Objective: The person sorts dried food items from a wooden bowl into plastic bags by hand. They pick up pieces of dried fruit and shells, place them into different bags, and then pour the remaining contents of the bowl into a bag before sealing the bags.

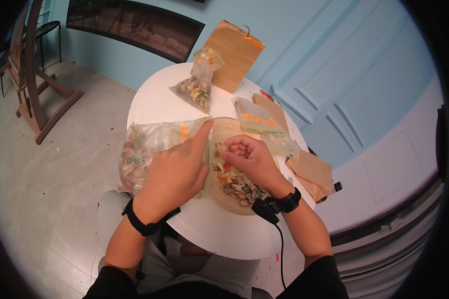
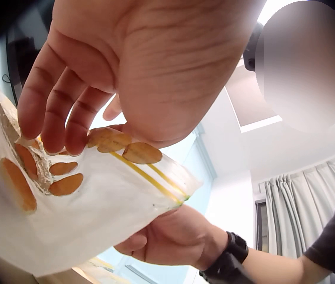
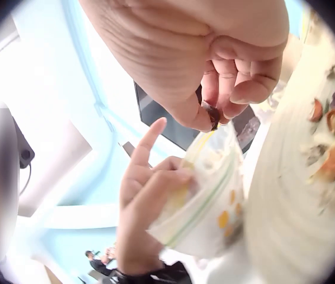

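Note:
My left hand point(image 1: 177, 169) grips the mouth of a clear zip bag point(image 2: 108, 207) printed with orange ovals, its index finger stretched out. Mixed beige, orange and green pieces fill the bag's far end, which lies on the table at the left. Over a round, pale bowl point(image 3: 274, 195) my right hand point(image 1: 252, 158) pinches a small dark brown, shell-like piece point(image 3: 212, 116) between thumb and fingertips. In the right wrist view that piece is right above the bag's opening. Loose mixed pieces point(image 1: 239, 187) lie in the bowl.
A second filled zip bag point(image 1: 197, 92) stands at the back of the round white table point(image 1: 224, 244), beside a brown paper bag point(image 1: 234, 57). At the right lie a flat zip bag point(image 1: 254, 119) and a folded brown paper bag point(image 1: 312, 177). A wooden stand point(image 1: 32, 89) is on the floor at left.

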{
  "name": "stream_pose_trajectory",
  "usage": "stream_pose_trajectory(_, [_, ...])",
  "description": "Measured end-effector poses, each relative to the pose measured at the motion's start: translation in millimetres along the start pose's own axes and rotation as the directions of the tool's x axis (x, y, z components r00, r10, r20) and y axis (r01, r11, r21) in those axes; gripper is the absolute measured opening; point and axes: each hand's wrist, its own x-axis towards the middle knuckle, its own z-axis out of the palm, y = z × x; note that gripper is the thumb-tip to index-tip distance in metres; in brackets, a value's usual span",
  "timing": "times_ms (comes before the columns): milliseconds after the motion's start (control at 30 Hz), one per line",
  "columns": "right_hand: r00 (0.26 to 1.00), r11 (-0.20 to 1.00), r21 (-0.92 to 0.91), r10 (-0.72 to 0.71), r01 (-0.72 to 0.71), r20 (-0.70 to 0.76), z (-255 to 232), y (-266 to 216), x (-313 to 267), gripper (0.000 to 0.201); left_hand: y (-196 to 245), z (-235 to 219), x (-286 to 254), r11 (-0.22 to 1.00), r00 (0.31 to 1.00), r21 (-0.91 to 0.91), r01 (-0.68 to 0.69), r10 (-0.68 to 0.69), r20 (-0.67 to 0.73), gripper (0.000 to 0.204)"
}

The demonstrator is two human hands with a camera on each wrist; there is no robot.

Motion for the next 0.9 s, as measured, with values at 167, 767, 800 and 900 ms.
stream_pose_trajectory(167, [0.981,0.981,0.015,0.194,-0.194,-0.003,13.1,-34.9,-8.8,0.028,1.3,1.8,-0.1,1.000,1.000,-0.005,-0.019,0.019,0.002,0.077])
stream_pose_trajectory(767, [0.980,0.897,-0.395,0.192,-0.200,-0.060,-38.3,60.4,-7.6,0.018,0.0,-3.4,-1.3,1.000,1.000,0.008,-0.014,0.014,-0.003,0.077])
stream_pose_trajectory(800, [0.987,0.901,-0.403,0.148,-0.160,-0.059,-39.3,59.2,-4.5,0.018,0.6,-3.2,-1.1,1.000,1.000,0.008,-0.014,0.014,0.000,0.077])
stream_pose_trajectory(900, [0.997,0.913,-0.402,0.076,-0.066,0.008,-36.0,48.0,4.0,0.017,2.5,-0.9,0.3,1.000,1.000,0.009,-0.021,0.021,0.009,0.078])
